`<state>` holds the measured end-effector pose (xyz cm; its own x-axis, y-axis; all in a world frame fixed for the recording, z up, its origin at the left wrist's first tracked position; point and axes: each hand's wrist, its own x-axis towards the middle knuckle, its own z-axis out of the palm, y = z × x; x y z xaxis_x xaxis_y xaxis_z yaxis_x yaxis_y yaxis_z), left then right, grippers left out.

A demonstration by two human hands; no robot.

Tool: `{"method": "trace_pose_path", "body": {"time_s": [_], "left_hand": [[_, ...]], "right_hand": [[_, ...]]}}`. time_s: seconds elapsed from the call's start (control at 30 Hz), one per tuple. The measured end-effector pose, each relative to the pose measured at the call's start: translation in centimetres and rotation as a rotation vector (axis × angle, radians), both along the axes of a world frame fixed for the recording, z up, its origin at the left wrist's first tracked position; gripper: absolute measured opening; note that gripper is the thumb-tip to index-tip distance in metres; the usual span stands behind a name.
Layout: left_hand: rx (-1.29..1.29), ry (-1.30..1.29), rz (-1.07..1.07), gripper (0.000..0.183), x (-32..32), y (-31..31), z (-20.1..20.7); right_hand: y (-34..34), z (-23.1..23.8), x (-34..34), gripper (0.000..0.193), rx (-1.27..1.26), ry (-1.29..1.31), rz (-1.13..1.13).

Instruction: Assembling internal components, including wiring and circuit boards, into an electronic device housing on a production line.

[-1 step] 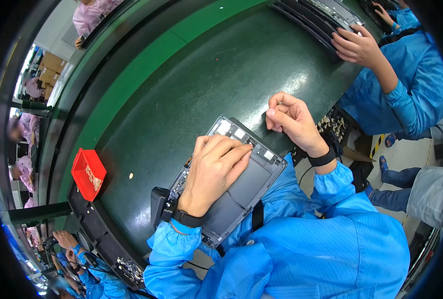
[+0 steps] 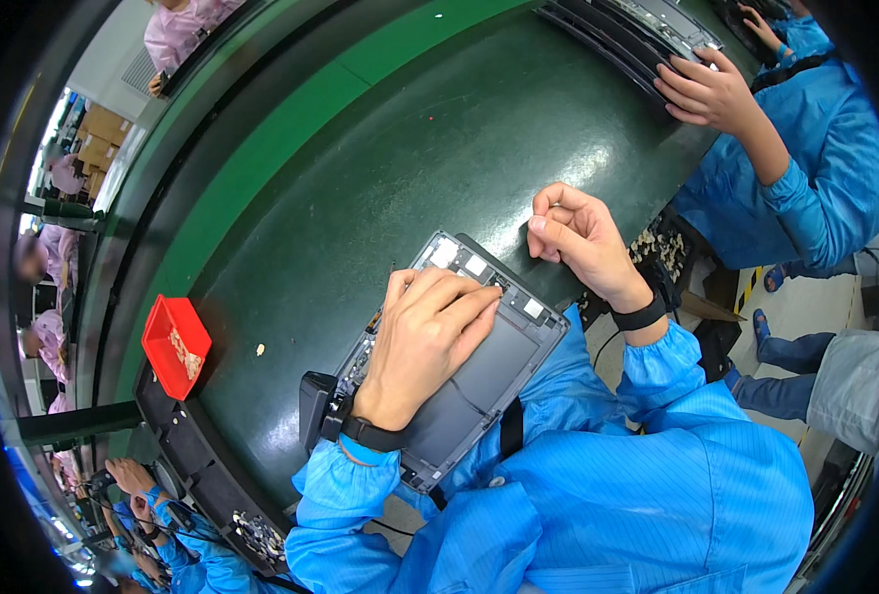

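Note:
An open, dark grey tablet-like housing (image 2: 489, 368) with small circuit parts and pale patches along its edges lies tilted at the table's near edge, partly over my lap. Across its left part rests my left hand (image 2: 425, 332), its thumb and index fingertips brought together at the small parts by the upper edge. What they pinch, if anything, is too small to make out. My right hand (image 2: 580, 243) is raised just beyond the housing's upper right corner, apart from it. Its fingers are curled, with the thumb against the index finger; anything between them is hidden.
A red bin (image 2: 174, 346) with pale scraps stands at the left of the green table (image 2: 360, 188), by a black tray (image 2: 212, 475). A loose scrap (image 2: 259, 349) lies nearby. At upper right, a co-worker's hand (image 2: 702, 94) touches stacked dark housings (image 2: 618, 49). More scraps (image 2: 660, 252) lie right.

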<state>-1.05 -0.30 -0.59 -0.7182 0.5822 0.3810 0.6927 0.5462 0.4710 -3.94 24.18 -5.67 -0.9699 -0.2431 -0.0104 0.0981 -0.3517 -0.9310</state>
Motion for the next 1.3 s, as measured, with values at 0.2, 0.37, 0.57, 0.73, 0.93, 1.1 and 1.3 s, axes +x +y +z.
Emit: {"method": "trace_pose_path", "body": {"time_s": [0.2, 0.37, 0.57, 0.73, 0.93, 1.1, 1.3], "left_hand": [[-0.002, 0.026, 0.023, 0.015, 0.0, 0.2, -0.3], [0.01, -0.002, 0.008, 0.015, -0.1, 0.2, -0.5], [-0.005, 0.041, 0.063, 0.014, 0.0, 0.5, -0.3], [-0.042, 0.032, 0.096, 0.015, 0.3, 0.5, -0.7], [-0.201, 0.098, 0.164, 0.032, 1.8, 1.5, 0.3], [-0.364, -0.073, 0.172, 0.09, 5.2, 2.5, 1.3], [-0.37, -0.139, 0.198, 0.087, 8.4, 2.9, -0.8]], "right_hand": [[-0.1, -0.1, 0.0, 0.011, -0.006, 0.005, 0.004], [-0.2, -0.1, 0.0, 0.01, 0.006, 0.002, -0.006], [-0.4, 0.4, 0.2, 0.01, 0.048, 0.019, 0.016], [-0.5, 0.6, 0.3, 0.01, 0.07, 0.014, 0.042], [-1.0, 0.6, 0.9, 0.018, 0.3, 0.037, -0.017], [-2.7, 2.5, 3.2, 0.037, 1.031, 0.344, -0.072], [-3.9, 3.3, 3.9, 0.032, 1.169, 0.437, -0.158]]}}
